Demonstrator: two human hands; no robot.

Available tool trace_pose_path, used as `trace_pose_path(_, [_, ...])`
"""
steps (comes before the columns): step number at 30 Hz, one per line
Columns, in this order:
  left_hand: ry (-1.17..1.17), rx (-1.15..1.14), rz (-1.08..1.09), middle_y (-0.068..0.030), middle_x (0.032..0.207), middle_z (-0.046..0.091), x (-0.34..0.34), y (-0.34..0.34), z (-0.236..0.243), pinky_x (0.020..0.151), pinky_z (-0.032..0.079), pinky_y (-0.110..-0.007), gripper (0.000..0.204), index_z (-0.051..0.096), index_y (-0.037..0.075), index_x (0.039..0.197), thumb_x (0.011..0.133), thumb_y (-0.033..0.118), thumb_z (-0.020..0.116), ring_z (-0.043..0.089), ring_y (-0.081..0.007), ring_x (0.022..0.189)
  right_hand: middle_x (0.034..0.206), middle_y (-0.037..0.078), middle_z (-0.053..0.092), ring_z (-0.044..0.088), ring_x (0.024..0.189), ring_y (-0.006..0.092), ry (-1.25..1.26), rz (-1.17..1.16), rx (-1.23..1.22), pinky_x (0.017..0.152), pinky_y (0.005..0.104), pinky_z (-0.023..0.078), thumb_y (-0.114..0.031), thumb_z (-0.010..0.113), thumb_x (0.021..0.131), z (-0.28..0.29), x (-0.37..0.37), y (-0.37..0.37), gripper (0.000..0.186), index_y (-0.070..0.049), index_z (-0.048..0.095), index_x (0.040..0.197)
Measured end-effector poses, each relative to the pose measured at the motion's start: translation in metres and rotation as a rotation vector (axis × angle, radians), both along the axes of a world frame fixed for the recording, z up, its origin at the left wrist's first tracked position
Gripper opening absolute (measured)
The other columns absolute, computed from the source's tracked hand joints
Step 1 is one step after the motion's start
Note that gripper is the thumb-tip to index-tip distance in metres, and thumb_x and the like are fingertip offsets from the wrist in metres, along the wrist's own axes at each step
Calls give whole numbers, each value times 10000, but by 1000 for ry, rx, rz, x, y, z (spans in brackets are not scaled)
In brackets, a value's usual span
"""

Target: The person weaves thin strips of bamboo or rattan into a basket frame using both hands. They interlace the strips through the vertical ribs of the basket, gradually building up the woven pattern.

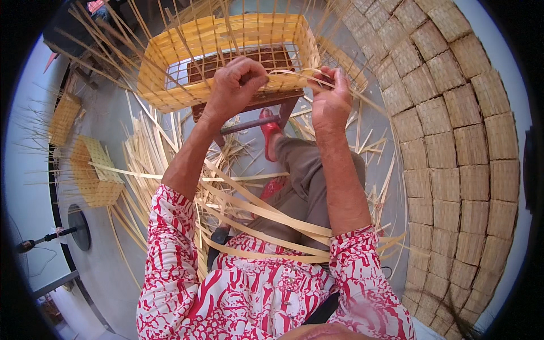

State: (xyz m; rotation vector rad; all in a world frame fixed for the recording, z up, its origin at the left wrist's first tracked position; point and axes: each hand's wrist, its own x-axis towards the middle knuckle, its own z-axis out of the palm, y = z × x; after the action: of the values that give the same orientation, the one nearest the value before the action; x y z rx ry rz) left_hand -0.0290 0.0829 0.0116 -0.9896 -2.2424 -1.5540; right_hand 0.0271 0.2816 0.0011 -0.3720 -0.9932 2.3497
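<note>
A partly woven yellow bamboo basket [226, 35] with long upright stakes rests on a brown wooden stool [198, 110] in front of me. At its near rim, my left hand [235, 88] is closed, with thumb and forefinger pinched on a thin bamboo strip [290, 72]. The strip runs along the rim to my right hand [331, 99], whose fingers are also closed on it at the near right corner. Curled fingers partly hide both grips. Several loose bamboo strips [266, 224] lie across my lap.
Loose bamboo strips [147, 147] cover the floor left of the stool. Two smaller woven baskets, one hexagonal [90, 184] and one farther back [65, 119], stand at the left, near a round black base [79, 226]. Rows of woven pieces [453, 150] fill the right side.
</note>
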Motion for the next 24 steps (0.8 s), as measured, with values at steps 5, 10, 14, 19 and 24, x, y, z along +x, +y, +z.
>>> trace_pose_path(5, [208,-93,334,-94,842,668,-8,24,-7,636,513,-335,87,691,56,949,865,72,679,663,-228,716,1035,89,609,603,896,186,19,-7,-155,794,355,543,-268,535,1025,5,13,-19,204,-66,556,1005])
trace_pose_path(10, [294,-405,360,-115,888,675,1,23,-10,688,541,-433,121,679,84,959,860,81,610,672,-342,823,1143,115,605,594,1020,195,137,-45,690,899,304,467,-253,739,902,16,16,-20,453,-23,541,1240])
trace_pose_path(14, [302,-529,323,-117,918,688,-9,12,-9,695,549,-422,142,669,83,991,872,80,593,685,-323,840,1144,101,643,578,1124,247,109,-207,1153,976,372,434,-191,778,840,42,24,0,438,-23,606,1207])
trace_pose_path(19, [196,-435,253,-117,904,706,-7,-42,1,681,559,-371,248,621,74,1157,910,89,624,717,-260,756,1108,70,681,585,1131,287,-34,-311,1796,966,419,429,-235,731,843,13,12,42,260,-112,705,1071])
trace_pose_path(24, [181,-112,385,-97,947,716,24,-84,-9,683,572,-327,285,539,78,1169,912,18,645,732,-239,813,874,80,704,659,915,314,-27,93,1853,846,432,477,-250,671,881,6,9,13,129,-153,712,957])
